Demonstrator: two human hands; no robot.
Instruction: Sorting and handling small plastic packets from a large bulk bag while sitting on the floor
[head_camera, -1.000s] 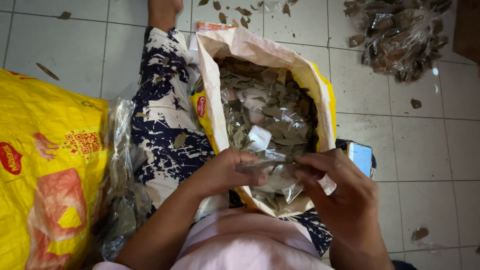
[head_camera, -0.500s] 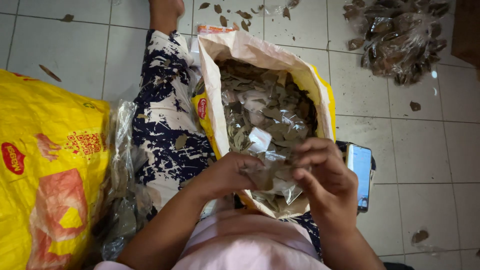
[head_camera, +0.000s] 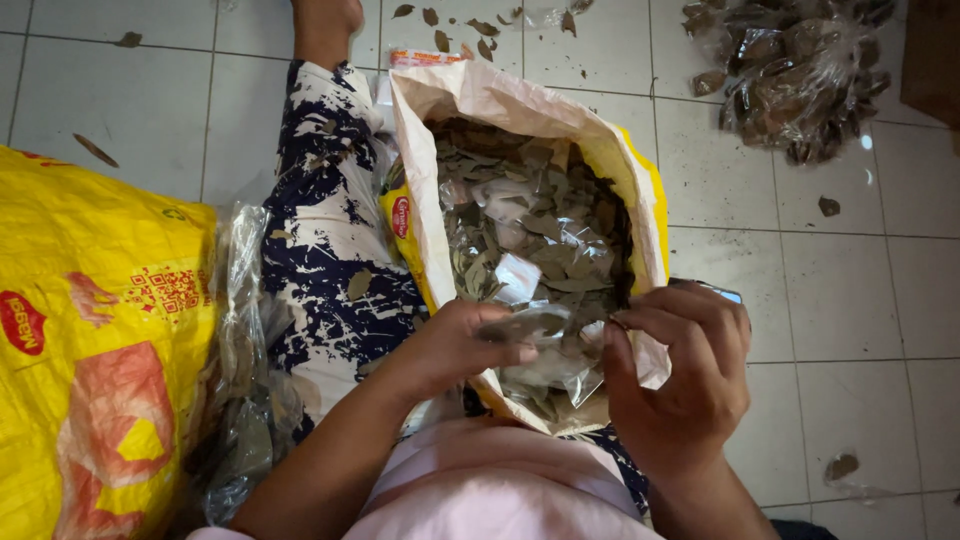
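Item: small clear packet of dried leaves (head_camera: 540, 330) — long axis 3-to-9 o'clock, over the open sack (head_camera: 520, 110). Your left hand (head_camera: 455, 345) pinches its 9 o'clock end; your right hand (head_camera: 680, 380) grips the 3 o'clock end — equally near.

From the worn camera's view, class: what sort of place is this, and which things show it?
Probably a home or small workshop floor used for sorting dried leaves. A person sits on the tiled floor beside an open sack of dried leaves, with a clear bag of leaves and a yellow sack nearby.
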